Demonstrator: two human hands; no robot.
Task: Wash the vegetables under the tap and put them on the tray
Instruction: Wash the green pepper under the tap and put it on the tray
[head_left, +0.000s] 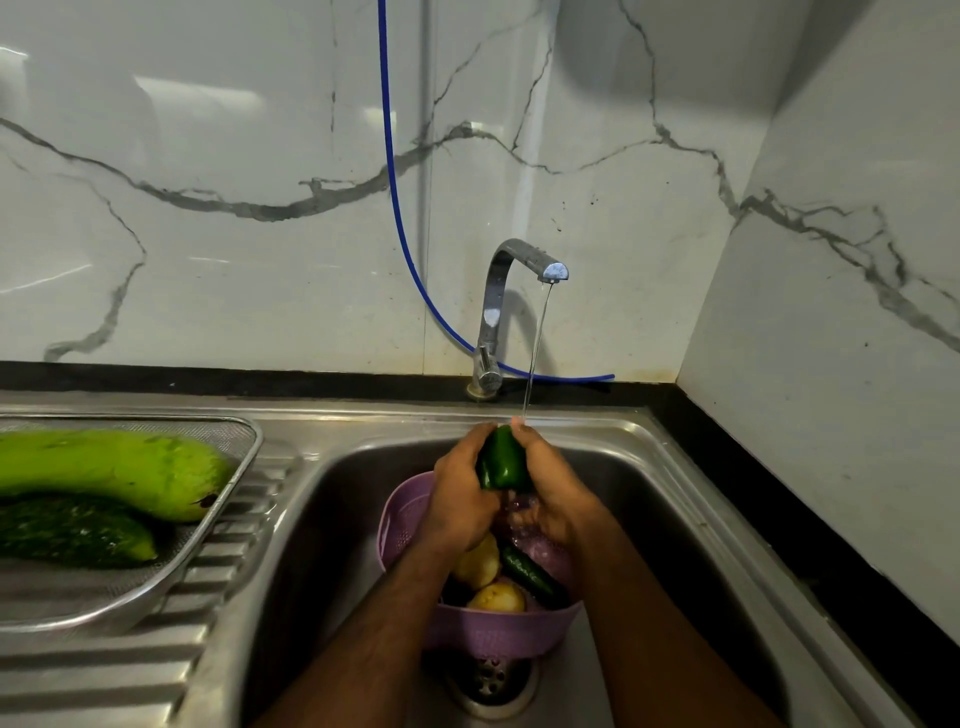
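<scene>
Both hands, left hand (460, 499) and right hand (553, 496), wrapped around green capsicum (501, 462), held just under tap (524, 270) so stream rinses it. Below tap: purple colander (467, 631) catching drips, unwashed vegetables inside. Left of tap: tray (208, 525) holding gourd (114, 470), cucumber (72, 530).

Two bare forearms, lightly haired, no sleeves in view. Left hand (460, 499) and right hand (550, 493) ungloved, wet. No rings visible on fingers (480, 434); wrists behind fingers free of watch or band.
</scene>
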